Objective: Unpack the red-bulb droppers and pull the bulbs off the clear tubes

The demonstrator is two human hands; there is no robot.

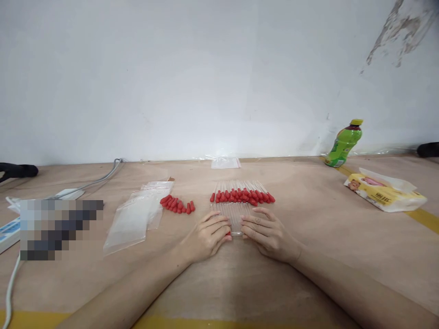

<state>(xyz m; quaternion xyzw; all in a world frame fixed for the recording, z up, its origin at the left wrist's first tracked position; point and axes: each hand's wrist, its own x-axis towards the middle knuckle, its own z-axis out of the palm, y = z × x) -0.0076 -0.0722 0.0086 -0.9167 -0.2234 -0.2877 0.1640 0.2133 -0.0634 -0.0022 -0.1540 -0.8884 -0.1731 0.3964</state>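
**Loose tubes might be scattered**

Clear tubes (233, 211) are laid side by side, flanked by the curved left hand (207, 236) and right hand (270, 235); whether the red piece (228, 233) at the left fingertips is pinched cannot be told. Red-ended tubes (242, 196) are set at twelve o'clock, red bulbs (177, 204) between nine and ten. By uneven pressure, the tubes could be rolled apart.

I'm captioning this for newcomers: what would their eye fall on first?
Likely the red bulbs, rowed at the centre, with a smaller red cluster to their left. Just nearer, the left hand and right hand flank clear tubes. The green bottle stands out at right, near the wall.
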